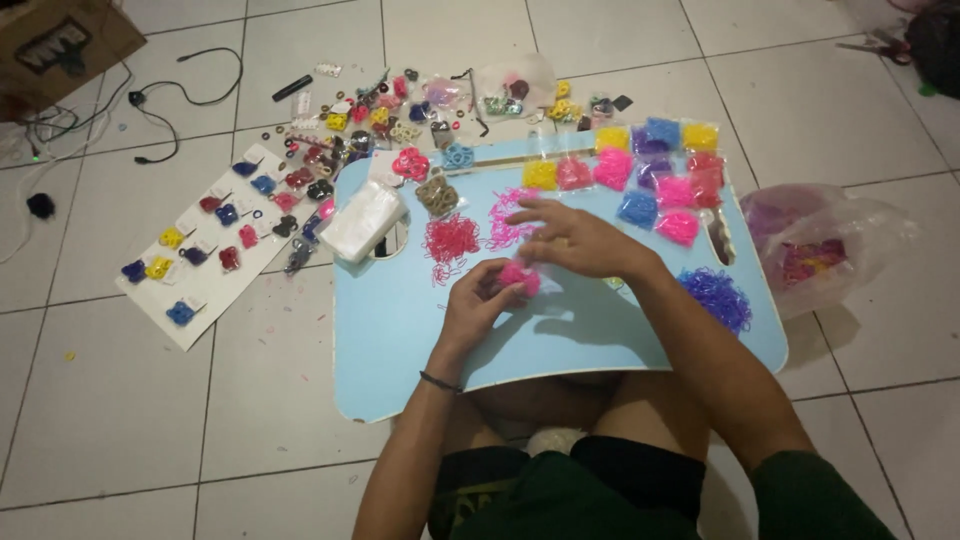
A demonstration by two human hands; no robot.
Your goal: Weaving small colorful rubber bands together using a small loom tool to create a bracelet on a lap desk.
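— Head view: what do the hands hold?
— The left hand (478,300) is curled around a pink bundle of small bands (521,277), held over the light blue lap table (400,330). The right hand (575,238) hovers just above it, fingers bent; whether it grips anything I cannot tell.
— And the containers?
— Small clear packets (655,175) of yellow, pink, blue and purple bands lie in rows at the table's far right. A purple heap (716,296) sits loose near the right edge. A clear plastic bag (815,245) on the tiled floor holds purple and pink bands. A white card (205,245) of coloured bows lies to the left.
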